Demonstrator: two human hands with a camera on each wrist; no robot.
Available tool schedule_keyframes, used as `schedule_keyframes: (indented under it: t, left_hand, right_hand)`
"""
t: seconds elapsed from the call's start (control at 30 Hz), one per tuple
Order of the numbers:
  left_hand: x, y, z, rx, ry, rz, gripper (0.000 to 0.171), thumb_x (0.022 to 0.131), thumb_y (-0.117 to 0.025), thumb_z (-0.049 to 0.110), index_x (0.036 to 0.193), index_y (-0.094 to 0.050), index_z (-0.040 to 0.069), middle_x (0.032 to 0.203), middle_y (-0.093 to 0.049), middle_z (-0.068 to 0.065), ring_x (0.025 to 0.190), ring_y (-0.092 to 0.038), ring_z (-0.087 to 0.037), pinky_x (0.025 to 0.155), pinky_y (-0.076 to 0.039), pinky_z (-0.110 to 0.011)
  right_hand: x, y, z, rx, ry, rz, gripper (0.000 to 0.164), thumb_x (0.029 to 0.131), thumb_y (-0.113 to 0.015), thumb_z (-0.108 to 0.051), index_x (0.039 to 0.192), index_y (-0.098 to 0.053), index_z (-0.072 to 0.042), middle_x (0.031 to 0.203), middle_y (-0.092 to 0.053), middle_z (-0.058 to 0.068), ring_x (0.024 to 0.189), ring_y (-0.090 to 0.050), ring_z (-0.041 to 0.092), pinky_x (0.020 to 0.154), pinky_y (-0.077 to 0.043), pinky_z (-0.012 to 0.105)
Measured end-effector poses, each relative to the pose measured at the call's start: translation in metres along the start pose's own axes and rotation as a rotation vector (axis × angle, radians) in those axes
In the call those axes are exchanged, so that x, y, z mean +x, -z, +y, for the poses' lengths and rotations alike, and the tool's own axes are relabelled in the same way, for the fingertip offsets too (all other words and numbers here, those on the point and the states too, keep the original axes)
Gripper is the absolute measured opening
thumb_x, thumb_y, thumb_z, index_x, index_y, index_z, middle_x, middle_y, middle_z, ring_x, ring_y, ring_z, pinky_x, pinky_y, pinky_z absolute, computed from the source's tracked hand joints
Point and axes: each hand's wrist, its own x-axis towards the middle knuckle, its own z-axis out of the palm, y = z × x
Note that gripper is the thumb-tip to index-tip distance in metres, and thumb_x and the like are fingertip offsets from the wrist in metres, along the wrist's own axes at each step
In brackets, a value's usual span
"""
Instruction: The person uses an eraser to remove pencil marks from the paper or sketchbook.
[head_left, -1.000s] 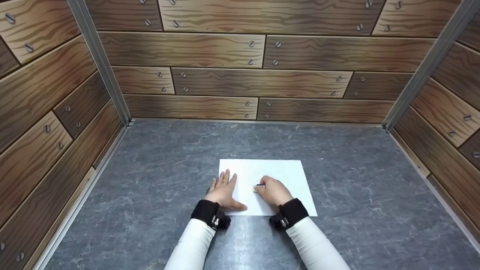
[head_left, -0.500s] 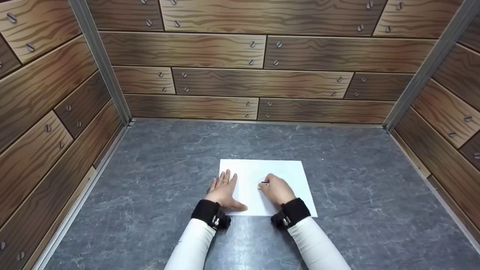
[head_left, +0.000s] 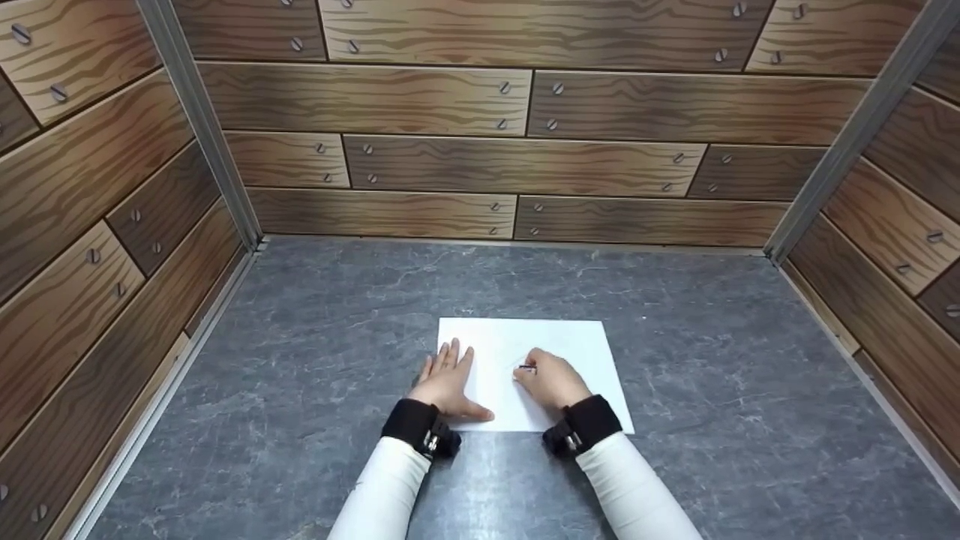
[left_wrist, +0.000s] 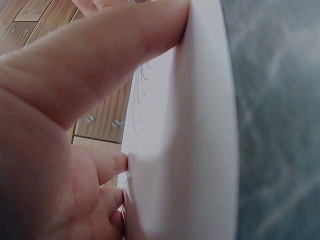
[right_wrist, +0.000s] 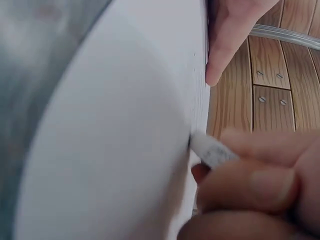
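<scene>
Touching white paper: a slim, grey-marked white implement.

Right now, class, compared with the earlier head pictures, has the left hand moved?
No: the left hand shows no visible shift, in any direction, against the paper or back wall.

1 L hand, 1 R hand — 2 tot.; 1 paper sht; 1 sm. wht obj.; 2 blk wrist straps; 2 wht slvs — plus 1 gry tabletop, 3 walls.
</scene>
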Motion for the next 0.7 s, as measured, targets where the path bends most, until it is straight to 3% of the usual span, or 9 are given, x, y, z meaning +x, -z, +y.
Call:
schedule_keyframes:
  t: [0.13, 0.3, 0.47, 0.63, 0.7]
  left_hand:
    - [-0.0006, -0.0001, 0.0003, -0.006, 0.001, 0.000, 0.128, 0.094, -0.099, 0.046, 0.186, -0.024, -0.001, 0.197, -0.005, -0.029, 0.187, -0.003, -0.047, 0.153, -0.005, -0.066]
    - [-0.0007, 0.0013, 0.0009, 0.007, 0.008, -0.004, 0.127, 0.095, -0.098, 0.047, 0.187, -0.023, 0.000, 0.197, -0.004, -0.028, 0.187, -0.002, -0.045, 0.153, -0.003, -0.065]
    - [-0.0009, 0.0014, 0.0006, 0.007, 0.007, -0.007, 0.127, 0.096, -0.098, 0.047, 0.186, -0.023, 0.000, 0.197, -0.004, -0.028, 0.187, -0.002, -0.046, 0.153, -0.003, -0.066]
    - [-0.0017, 0.0019, 0.0018, 0.005, 0.007, 0.002, 0.126, 0.095, -0.099, 0.046, 0.186, -0.025, -0.001, 0.197, -0.006, -0.029, 0.187, -0.004, -0.046, 0.153, -0.005, -0.066]
    - [-0.0020, 0.0018, 0.0015, 0.007, 0.009, 0.000, 0.126, 0.095, -0.099, 0.046, 0.186, -0.025, -0.001, 0.197, -0.006, -0.029, 0.187, -0.004, -0.046, 0.153, -0.005, -0.066]
  right_hand:
    - [0.0005, -0.0001, 0.0005, 0.014, 0.035, -0.051, 0.021, 0.113, -0.077, -0.030, 0.100, -0.071, -0.014, 0.094, -0.073, 0.005, 0.081, -0.062, 0.019, 0.076, -0.050, 0.034]
    - [0.0010, -0.0008, 0.0018, 0.010, -0.005, 0.011, 0.023, 0.114, -0.077, -0.031, 0.100, -0.069, -0.015, 0.094, -0.073, 0.004, 0.081, -0.061, 0.018, 0.077, -0.050, 0.034]
    - [0.0026, -0.0002, 0.0017, -0.001, 0.032, -0.069, 0.021, 0.113, -0.077, -0.031, 0.102, -0.074, -0.014, 0.098, -0.077, 0.006, 0.082, -0.063, 0.018, 0.076, -0.052, 0.033]
    - [0.0020, 0.0013, 0.0020, 0.010, -0.026, 0.019, 0.023, 0.114, -0.076, -0.031, 0.100, -0.070, -0.014, 0.095, -0.075, 0.006, 0.082, -0.063, 0.019, 0.078, -0.052, 0.035]
    - [0.0012, 0.0003, 0.0016, -0.003, -0.013, 0.033, 0.022, 0.114, -0.075, -0.031, 0.101, -0.070, -0.014, 0.096, -0.076, 0.006, 0.083, -0.064, 0.019, 0.080, -0.054, 0.036]
